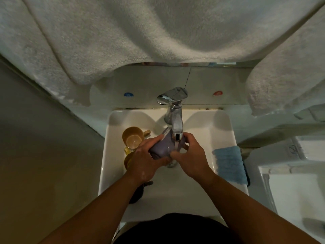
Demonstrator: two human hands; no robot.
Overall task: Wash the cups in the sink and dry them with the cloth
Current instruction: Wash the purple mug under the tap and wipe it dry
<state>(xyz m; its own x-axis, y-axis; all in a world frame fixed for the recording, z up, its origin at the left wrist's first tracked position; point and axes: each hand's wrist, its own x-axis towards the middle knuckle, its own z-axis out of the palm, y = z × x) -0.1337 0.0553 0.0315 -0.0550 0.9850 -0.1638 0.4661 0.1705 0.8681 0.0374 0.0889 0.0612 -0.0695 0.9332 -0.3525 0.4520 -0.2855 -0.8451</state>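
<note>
Under the chrome tap spout [177, 127] I hold a purple cup [162, 147] on its side over the white sink [223, 131]. My left hand [146, 162] wraps its lower body. My right hand [190, 155] grips its other end, fingers curled around it. A tan mug [132, 139] stands upright at the sink's left, with a second tan cup [129, 160] just below it, partly hidden by my left hand. A dark cup [137, 192] lies under my left forearm. A folded blue cloth [229, 163] rests on the sink's right rim.
Large white towels [140, 32] hang above the sink, one [281, 81] drooping at the right. A grey wall [35, 138] is close on the left. A white fixture [295, 191] stands to the right of the sink.
</note>
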